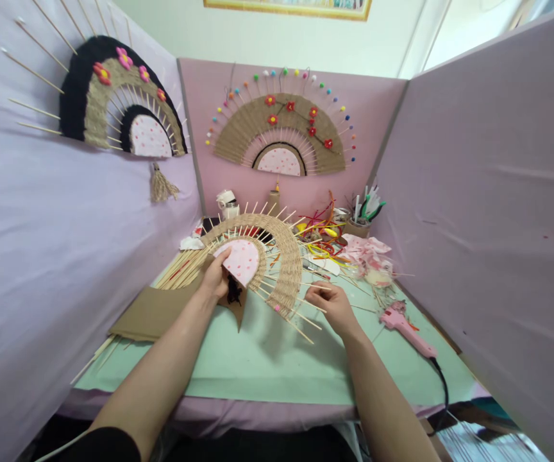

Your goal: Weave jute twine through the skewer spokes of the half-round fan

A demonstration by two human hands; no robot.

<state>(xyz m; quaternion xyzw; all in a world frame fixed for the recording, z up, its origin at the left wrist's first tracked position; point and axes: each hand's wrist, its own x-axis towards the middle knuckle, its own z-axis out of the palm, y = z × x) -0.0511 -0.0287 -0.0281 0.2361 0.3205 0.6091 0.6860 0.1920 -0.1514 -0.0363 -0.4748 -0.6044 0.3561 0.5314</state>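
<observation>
Fans (296,123) are hanging on partitions (479,192) and a glue gun (410,332) is lying on the surface (277,378), marking this a craft workspace.

"What do you have on the left side?"

"On my head feed, the bare left forearm (159,369) slants up from the lower left corner. My bare left hand (215,280) is closed in a grip, its thumb (222,256) laid on top and pointing up and inward; most of the fingers are hidden from me."

"And the right?"

"I see the bare right forearm (385,394) angling up and inward from the lower right. My bare right hand (332,307) sits slightly lower than the left, well apart from it, knuckles upward, fingers curled inward. I can't tell whether its fingertips pinch anything."
</observation>
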